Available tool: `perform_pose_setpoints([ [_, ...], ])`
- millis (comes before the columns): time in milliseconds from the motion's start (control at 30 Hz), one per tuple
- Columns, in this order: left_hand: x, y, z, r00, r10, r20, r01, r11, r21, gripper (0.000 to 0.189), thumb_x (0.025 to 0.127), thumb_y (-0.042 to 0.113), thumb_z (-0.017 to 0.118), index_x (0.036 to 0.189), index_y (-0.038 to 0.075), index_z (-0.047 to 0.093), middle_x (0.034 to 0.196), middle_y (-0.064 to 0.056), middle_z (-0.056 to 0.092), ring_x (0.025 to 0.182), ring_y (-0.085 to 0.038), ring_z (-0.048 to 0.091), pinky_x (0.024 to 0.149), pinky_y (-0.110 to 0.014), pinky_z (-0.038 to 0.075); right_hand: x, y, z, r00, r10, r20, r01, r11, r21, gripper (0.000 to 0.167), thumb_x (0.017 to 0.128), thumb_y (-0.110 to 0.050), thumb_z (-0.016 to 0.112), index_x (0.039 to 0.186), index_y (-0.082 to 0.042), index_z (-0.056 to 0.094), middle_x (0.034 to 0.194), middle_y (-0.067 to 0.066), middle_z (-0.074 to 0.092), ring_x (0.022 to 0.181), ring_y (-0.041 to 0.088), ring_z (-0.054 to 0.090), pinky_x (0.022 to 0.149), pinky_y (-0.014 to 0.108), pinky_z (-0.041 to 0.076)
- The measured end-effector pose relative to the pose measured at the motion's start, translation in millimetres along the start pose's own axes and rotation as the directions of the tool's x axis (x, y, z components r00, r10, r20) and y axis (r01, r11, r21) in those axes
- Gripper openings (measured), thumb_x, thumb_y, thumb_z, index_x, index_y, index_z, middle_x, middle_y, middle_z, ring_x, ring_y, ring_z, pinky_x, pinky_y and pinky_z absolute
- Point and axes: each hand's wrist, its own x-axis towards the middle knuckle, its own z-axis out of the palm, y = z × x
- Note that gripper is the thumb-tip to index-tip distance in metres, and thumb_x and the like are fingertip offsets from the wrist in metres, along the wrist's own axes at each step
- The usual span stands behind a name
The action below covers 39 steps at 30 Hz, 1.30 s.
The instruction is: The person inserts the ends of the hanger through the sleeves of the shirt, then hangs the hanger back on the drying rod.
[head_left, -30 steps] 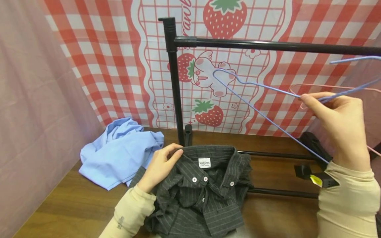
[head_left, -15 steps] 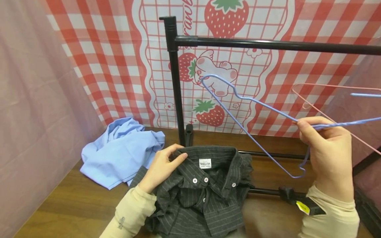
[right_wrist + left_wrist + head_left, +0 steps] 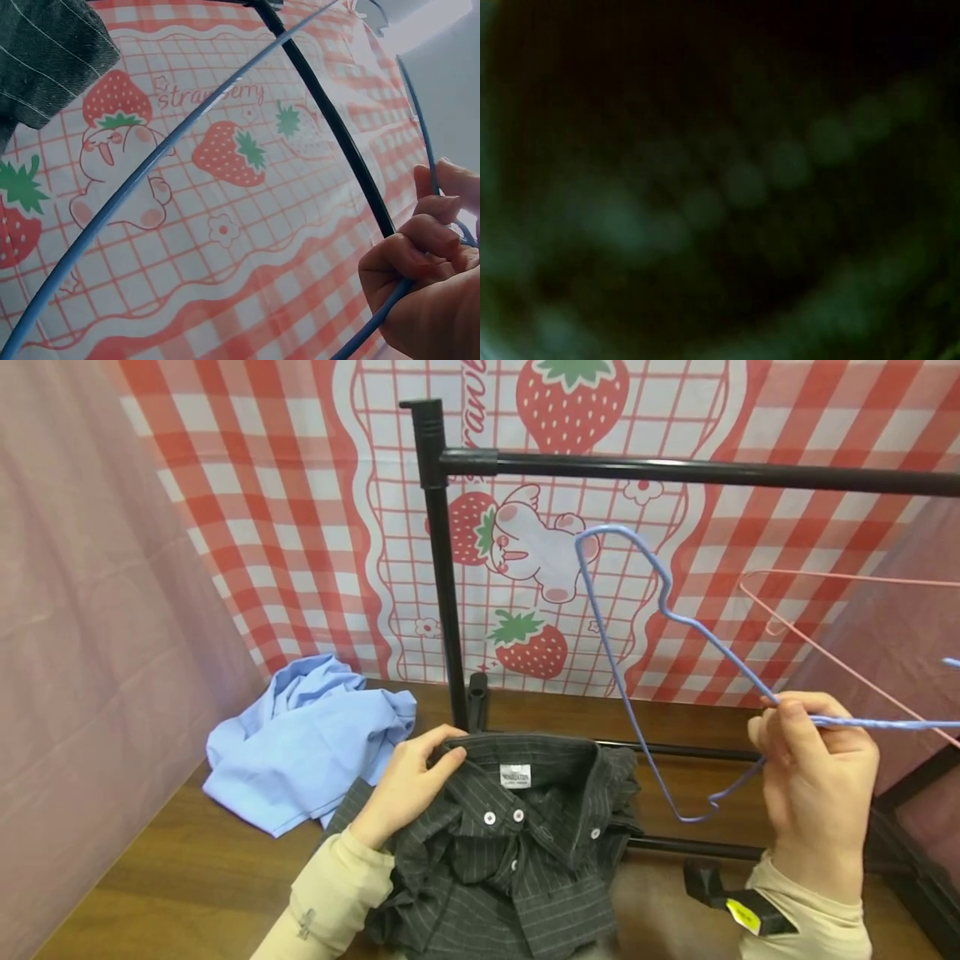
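Note:
A dark grey pinstriped shirt (image 3: 540,860) with white buttons lies on the wooden table, its collar open toward the far side. My left hand (image 3: 405,781) pinches the left side of its collar between thumb and fingers. To the right, my right hand (image 3: 821,777) holds a blue wire hanger (image 3: 697,627) near its twisted neck, above the table. One shoulder of the hanger points up and left; its hook reaches toward the right edge of the head view. In the right wrist view the fingers (image 3: 420,247) curl round the blue wire. The left wrist view is dark and blurred.
A black clothes rack (image 3: 675,470) stands behind the shirt, its lower bars crossing the table. A crumpled light blue garment (image 3: 307,747) lies at the left. Behind at the right is a pink hanger (image 3: 832,652). A strawberry-print cloth (image 3: 285,527) hangs at the back.
My right hand has come down and a little left with the blue hanger, which has turned so its free end stands more upright. The left hand stays on the collar.

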Motion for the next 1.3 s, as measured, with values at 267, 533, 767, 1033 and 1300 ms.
perform_pose_setpoints([
  [267, 0.4, 0.7, 3.5, 0.999, 0.034, 0.031, -0.034, 0.999, -0.009, 0.024, 0.093, 0.015, 0.046, 0.112, 0.024, 0.058, 0.083, 0.004, 0.063, 0.065, -0.007, 0.052, 0.069, -0.027, 0.045, -1.0, -2, -1, 0.991, 0.063, 0.116, -0.091, 0.963, 0.253, 0.025, 0.094, 0.006, 0.032, 0.090, 0.026, 0.046, 0.052, 0.008, 0.025, 0.046, 0.015, 0.021, 0.048, 0.025, 0.014],
  [533, 1.2, 1.2, 7.8, 0.995, 0.075, 0.071, -0.079, 0.995, 0.054, 0.027, 0.092, 0.013, 0.048, 0.118, 0.018, 0.054, 0.101, 0.002, 0.061, 0.080, -0.010, 0.055, 0.078, -0.033, 0.045, 2.3, -12, 5, 0.953, 0.217, 0.210, -0.287, 0.866, 0.409, 0.039, 0.099, -0.010, 0.028, 0.097, 0.021, 0.052, 0.057, 0.007, 0.027, 0.048, 0.015, 0.023, 0.050, 0.023, 0.012],
  [767, 0.8, 2.0, 10.2, 0.996, 0.051, 0.078, -0.058, 0.994, 0.090, 0.028, 0.092, 0.016, 0.048, 0.120, 0.017, 0.053, 0.100, -0.001, 0.060, 0.084, -0.012, 0.054, 0.078, -0.034, 0.043, 5.7, -11, 29, 0.912, 0.323, 0.253, -0.410, 0.729, 0.548, 0.039, 0.098, -0.016, 0.034, 0.098, 0.017, 0.056, 0.058, 0.008, 0.031, 0.048, 0.015, 0.023, 0.052, 0.024, 0.013],
  [1033, -0.4, 4.6, 8.2, 0.995, 0.027, 0.095, -0.036, 0.995, 0.092, 0.029, 0.093, 0.017, 0.047, 0.122, 0.019, 0.050, 0.080, 0.003, 0.053, 0.075, -0.011, 0.048, 0.071, -0.032, 0.040, 1.4, 20, 49, 0.944, 0.199, 0.264, -0.299, 0.854, 0.425, 0.029, 0.096, -0.008, 0.040, 0.093, 0.016, 0.055, 0.055, 0.003, 0.023, 0.046, 0.013, 0.019, 0.050, 0.022, 0.011],
  [1300, -1.6, 7.6, 1.4, 0.997, 0.065, 0.037, -0.067, 0.996, 0.066, 0.028, 0.092, 0.013, 0.047, 0.119, 0.020, 0.054, 0.084, 0.003, 0.053, 0.069, -0.011, 0.045, 0.066, -0.029, 0.039, -7.6, 49, 57, 0.946, 0.062, 0.318, -0.163, 0.939, 0.303, 0.018, 0.090, 0.000, 0.049, 0.080, 0.015, 0.050, 0.054, 0.004, 0.024, 0.048, 0.014, 0.022, 0.050, 0.025, 0.016],
])
